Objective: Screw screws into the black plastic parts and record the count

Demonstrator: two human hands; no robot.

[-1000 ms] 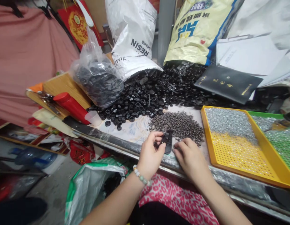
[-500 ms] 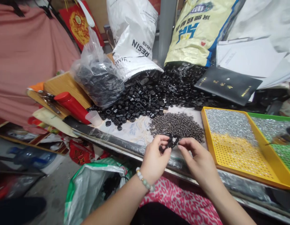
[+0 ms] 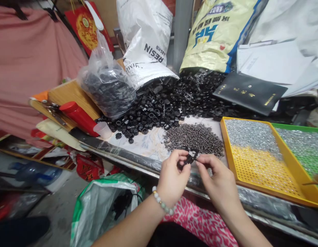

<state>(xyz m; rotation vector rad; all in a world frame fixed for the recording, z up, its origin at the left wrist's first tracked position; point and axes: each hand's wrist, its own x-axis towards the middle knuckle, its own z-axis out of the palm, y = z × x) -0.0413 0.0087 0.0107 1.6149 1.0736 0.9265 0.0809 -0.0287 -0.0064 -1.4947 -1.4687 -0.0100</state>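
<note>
My left hand (image 3: 174, 176) pinches a small black plastic part (image 3: 190, 158) above the table's front edge. My right hand (image 3: 217, 178) meets it from the right, fingertips touching the same part. A bead bracelet (image 3: 162, 203) circles my left wrist. Just behind the hands lies a heap of tiny dark grey metal pieces (image 3: 196, 138). Further back spreads a big pile of black plastic rings (image 3: 159, 111).
A yellow perforated tray (image 3: 261, 168) and a green tray (image 3: 308, 147), both with small silvery pieces, lie at the right. Sacks (image 3: 146, 41), a clear bag of black parts (image 3: 107, 89), a red bottle (image 3: 78, 116) and a black booklet (image 3: 248, 92) stand around. A green-white bag (image 3: 102, 202) hangs below.
Both hands lifted off the table with the black part and drew slightly nearer and to the right. The right hand left the grey heap and closed on the part.
</note>
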